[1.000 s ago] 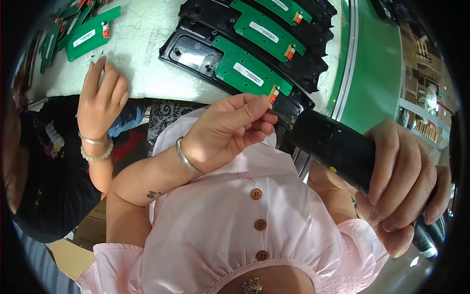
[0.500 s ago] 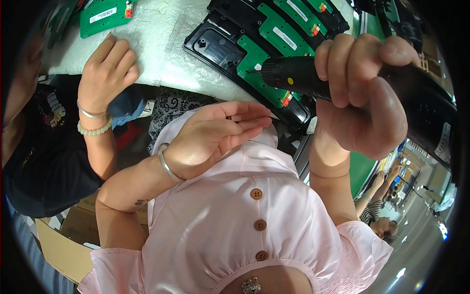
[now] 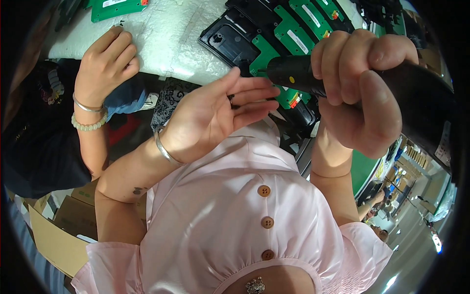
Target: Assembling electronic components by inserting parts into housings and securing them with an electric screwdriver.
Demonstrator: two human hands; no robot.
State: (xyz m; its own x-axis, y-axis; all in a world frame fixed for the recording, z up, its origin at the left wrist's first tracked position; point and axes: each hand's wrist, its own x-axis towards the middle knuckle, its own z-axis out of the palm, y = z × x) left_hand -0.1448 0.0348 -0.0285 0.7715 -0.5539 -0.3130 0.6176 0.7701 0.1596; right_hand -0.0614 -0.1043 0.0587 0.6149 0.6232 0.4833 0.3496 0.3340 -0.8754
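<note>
Black driver (image 3: 293,72), clenched right hand (image 3: 360,90), seemingly raised

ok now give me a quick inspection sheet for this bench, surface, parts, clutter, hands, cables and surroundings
Surface: white padded sheet, wrinkled
Job's things: black housings side by side, green boards set in them
Clutter: loose green board at upper left, cut off by the picture's edge
Hands: left hand open, palm showing; right hand wrapped round a black power screwdriver, tip over the nearest board, contact cannot be told
Cables: none clearly seen; the screwdriver's rear end runs into the dark rim
Surroundings: co-worker's hand at the left, open cardboard box at lower left
</note>
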